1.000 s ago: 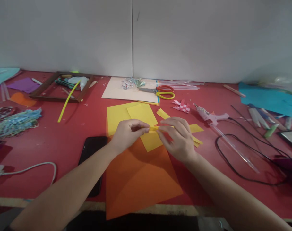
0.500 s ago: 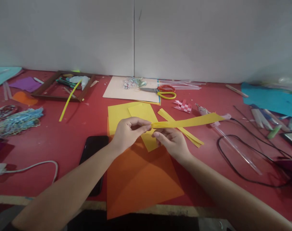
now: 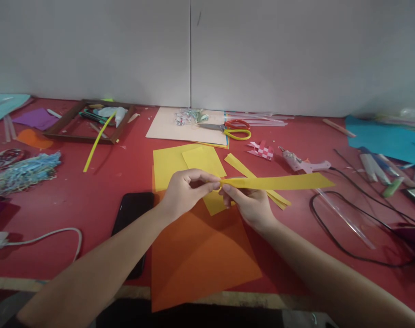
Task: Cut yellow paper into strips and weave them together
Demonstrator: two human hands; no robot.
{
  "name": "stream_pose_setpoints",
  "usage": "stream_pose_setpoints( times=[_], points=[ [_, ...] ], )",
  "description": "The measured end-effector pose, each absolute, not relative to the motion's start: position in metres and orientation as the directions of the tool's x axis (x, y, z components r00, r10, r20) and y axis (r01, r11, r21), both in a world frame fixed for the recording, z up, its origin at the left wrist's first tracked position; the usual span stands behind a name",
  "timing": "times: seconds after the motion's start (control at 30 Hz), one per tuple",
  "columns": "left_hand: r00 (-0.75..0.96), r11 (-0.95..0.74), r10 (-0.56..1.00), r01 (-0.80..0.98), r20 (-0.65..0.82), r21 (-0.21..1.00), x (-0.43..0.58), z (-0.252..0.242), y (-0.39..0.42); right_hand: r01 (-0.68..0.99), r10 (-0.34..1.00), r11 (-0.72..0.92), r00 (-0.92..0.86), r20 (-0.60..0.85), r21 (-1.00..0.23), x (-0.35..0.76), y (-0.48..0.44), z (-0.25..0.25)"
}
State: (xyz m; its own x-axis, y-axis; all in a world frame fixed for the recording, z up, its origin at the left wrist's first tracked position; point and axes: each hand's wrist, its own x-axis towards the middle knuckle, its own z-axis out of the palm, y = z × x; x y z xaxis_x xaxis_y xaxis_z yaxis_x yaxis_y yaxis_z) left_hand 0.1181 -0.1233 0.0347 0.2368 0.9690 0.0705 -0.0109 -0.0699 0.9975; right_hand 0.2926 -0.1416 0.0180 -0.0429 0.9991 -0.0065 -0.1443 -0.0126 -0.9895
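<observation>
My left hand (image 3: 185, 191) pinches the near end of a long yellow paper strip (image 3: 282, 182) that reaches out to the right above the red table (image 3: 101, 191). My right hand (image 3: 250, 205) is under the strip and pinches the same end with thumb and fingers. Below the hands lie a large orange sheet (image 3: 197, 250) and two yellow sheets (image 3: 180, 161). More yellow strips (image 3: 243, 169) lie just behind my right hand.
A black phone (image 3: 130, 218) lies left of the orange sheet. Scissors (image 3: 230, 130) rest on a cream sheet at the back. A glue gun (image 3: 301, 164) with its black cord (image 3: 347, 237) sits on the right. A wooden frame (image 3: 69, 132), blue tassel (image 3: 24, 171) and white cable (image 3: 46, 237) lie on the left.
The yellow strip, hidden between my hands a second ago, now stretches out long to the right. My right hand has turned under it and both hands pinch its left end.
</observation>
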Motion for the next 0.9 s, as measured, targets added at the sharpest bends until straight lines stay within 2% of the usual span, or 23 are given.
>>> stream_pose_setpoints(
  times=[0.47,0.6,0.9],
  points=[
    [0.233,-0.053,0.971,-0.027,0.058,0.998,0.1184,0.035,-0.1221,-0.221,0.998,-0.044,-0.048,-0.034,-0.974,0.2946,-0.1379,0.0155],
    [0.234,-0.065,0.97,0.013,0.06,0.998,0.1176,0.0334,-0.1214,-0.178,0.998,-0.045,-0.043,-0.038,-0.983,0.2961,-0.1379,0.0146],
    [0.381,-0.084,0.924,0.173,0.011,0.981,0.1164,0.0319,-0.1183,-0.054,0.996,-0.05,-0.071,-0.046,-0.997,0.2937,-0.1424,0.022]
  ],
)
